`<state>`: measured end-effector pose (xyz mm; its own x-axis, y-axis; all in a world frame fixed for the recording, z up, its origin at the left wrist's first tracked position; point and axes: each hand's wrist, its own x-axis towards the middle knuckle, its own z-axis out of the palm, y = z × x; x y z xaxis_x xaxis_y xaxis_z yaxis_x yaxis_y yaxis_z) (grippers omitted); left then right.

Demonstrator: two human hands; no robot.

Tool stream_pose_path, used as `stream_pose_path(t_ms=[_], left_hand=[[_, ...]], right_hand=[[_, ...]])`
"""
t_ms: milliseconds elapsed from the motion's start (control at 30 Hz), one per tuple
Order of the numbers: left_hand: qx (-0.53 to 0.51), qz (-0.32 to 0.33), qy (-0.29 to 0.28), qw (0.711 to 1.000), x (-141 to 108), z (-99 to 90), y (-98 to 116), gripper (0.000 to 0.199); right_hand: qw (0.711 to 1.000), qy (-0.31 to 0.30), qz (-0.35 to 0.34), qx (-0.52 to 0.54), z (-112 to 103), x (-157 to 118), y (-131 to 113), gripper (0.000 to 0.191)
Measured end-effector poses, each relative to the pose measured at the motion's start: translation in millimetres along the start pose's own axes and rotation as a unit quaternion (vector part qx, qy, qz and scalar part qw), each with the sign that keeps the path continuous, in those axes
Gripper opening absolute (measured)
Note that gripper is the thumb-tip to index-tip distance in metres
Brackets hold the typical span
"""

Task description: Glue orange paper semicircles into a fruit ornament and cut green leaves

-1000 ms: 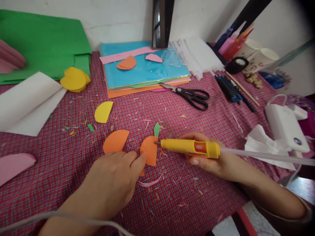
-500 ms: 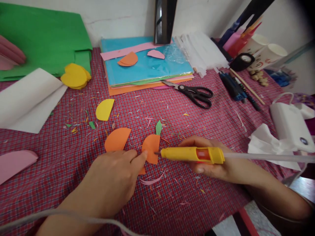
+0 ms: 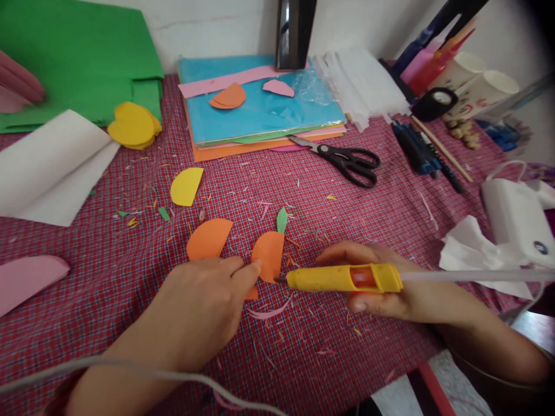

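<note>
My right hand [image 3: 384, 303] is wrapped round a yellow hot glue gun [image 3: 321, 279], a clear glue stick running out of its rear. The nozzle touches or hovers just over the lower straight edge of a folded orange paper half-circle [image 3: 267, 254]. With fingertips bunched, my left hand [image 3: 208, 306] presses that half-circle's left side to the cloth. Another orange half-circle [image 3: 208, 238] lies just beyond my left knuckles, and a bit of orange paper shows under the hand. A small green paper leaf [image 3: 281, 220] sits at the pressed piece's top corner.
Black-handled scissors [image 3: 349, 163] rest against a stack of coloured paper [image 3: 260, 124]. A yellow half-circle [image 3: 186, 186], paper scraps and pens [image 3: 416, 151] lie on the checked cloth [image 3: 234, 190]. A pale cable [image 3: 173, 375] crosses the near left; a white device [image 3: 511, 219] stands right.
The glue gun's nozzle has slid down along the orange half-circle's straight edge, towards its lower corner. My left hand keeps pressing the paper. The view has shifted slightly.
</note>
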<state>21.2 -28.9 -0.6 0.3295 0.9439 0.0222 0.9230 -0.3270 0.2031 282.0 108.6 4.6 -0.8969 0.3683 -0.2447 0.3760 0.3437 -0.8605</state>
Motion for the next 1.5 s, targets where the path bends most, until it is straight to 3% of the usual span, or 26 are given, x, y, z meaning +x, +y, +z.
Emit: stream_pose_path(t_ms=[267, 467, 767, 1000, 1267, 1500], left_hand=[[-0.004, -0.005, -0.008, 1.0, 0, -0.5, -1, 0.028], [-0.002, 0.004, -0.013, 1.0, 0, -0.9, 0, 0.028], [0.033, 0.016, -0.023, 0.999, -2, -1.3, 3, 0.04], [0.055, -0.024, -0.128, 0.99, 1, -5.9, 11, 0.046], [0.038, -0.042, -0.174, 0.983, 2, -7.5, 11, 0.042], [0.039, -0.039, -0.166, 0.985, 2, -5.2, 10, 0.044]], right_hand=[[1.0, 0.004, 0.002, -0.007, 1, 1, -1, 0.045], [0.992, 0.124, 0.019, -0.018, 9, 8, -1, 0.032], [0.977, 0.195, 0.005, -0.091, 18, 15, -1, 0.035], [0.978, 0.171, -0.001, -0.119, 16, 21, -7, 0.029], [0.981, 0.167, -0.014, -0.102, 19, 22, -5, 0.032], [0.99, 0.093, -0.037, -0.095, 15, 21, -6, 0.037]])
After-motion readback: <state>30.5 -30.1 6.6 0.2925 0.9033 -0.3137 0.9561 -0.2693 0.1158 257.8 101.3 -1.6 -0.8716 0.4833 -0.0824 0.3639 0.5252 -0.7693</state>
